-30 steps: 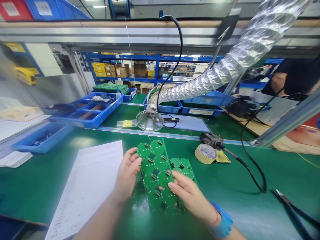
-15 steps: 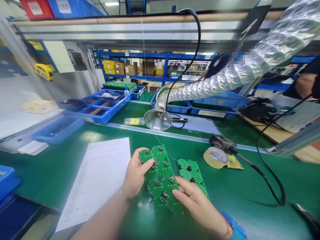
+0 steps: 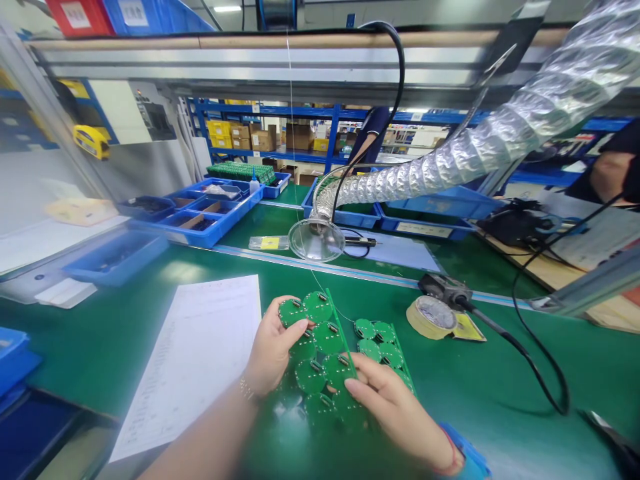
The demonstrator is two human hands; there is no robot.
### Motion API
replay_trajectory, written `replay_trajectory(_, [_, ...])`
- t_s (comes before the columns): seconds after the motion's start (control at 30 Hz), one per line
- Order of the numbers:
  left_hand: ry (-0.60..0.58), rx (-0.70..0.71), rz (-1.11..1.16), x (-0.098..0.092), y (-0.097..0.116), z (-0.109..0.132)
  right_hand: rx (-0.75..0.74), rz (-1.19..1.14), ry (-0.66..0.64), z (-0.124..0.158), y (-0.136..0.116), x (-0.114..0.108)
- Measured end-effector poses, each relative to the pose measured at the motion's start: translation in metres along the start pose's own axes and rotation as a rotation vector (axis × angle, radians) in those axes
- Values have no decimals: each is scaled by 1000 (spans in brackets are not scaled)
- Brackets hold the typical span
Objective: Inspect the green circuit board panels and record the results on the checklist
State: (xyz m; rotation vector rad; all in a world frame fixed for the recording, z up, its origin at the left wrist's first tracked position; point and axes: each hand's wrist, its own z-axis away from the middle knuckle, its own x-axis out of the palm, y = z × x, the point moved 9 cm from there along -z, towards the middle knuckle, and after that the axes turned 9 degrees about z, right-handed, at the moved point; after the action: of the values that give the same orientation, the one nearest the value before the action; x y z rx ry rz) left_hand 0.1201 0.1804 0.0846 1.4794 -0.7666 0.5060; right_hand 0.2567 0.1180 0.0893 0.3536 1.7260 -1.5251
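Note:
A panel of round green circuit boards (image 3: pixel 327 339) is held up, tilted, over the green bench. My left hand (image 3: pixel 273 347) is closed on its upper left side, thumb across the face. My right hand (image 3: pixel 385 393) pinches the lower right edge near the narrow side rail. Small components and solder points show on each round board. Just beyond my right hand, a second panel of round circuit boards (image 3: pixel 385 347) lies on the bench, partly hidden by that hand. Thin solder wire (image 3: pixel 291 120) hangs from above and trails down behind the held panel.
A printed sheet (image 3: pixel 200 353) lies left of my hands. A fume duct (image 3: pixel 430 167) with a clear funnel (image 3: pixel 317 240) hangs ahead. To the right stand a round tin (image 3: pixel 431 317) and a soldering iron holder (image 3: pixel 445 288) with a black cable. Blue part trays (image 3: pixel 205 230) sit back left.
My hands and the held panel stay almost still. In the background, a person's arm has come into sight behind the duct. The view has shifted very slightly.

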Motion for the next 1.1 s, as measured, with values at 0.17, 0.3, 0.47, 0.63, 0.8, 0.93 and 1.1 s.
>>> replay_trajectory(0.17, [-59,-4,29,4,1,1,10,-38,10,-2,2,-3])
replay_trajectory(0.3, [-110,-4,53,9,2,2,37,-152,26,-3,3,-6])
replay_trajectory(0.47, [-128,-5,45,10,3,2,33,-391,-41,-4,0,1])
replay_trajectory(0.63, [-124,-26,65,10,2,2,14,-459,-51,-6,-3,1])
replay_trajectory(0.8, [-151,-63,118,13,1,2,26,-531,-45,-7,-1,1])
replay_trajectory(0.93, [-132,-81,123,12,2,2,-1,-513,-36,-8,-3,-1])
replay_trajectory(1.1, [-2,-44,46,1,2,-2,2,-333,1,-6,0,-5])
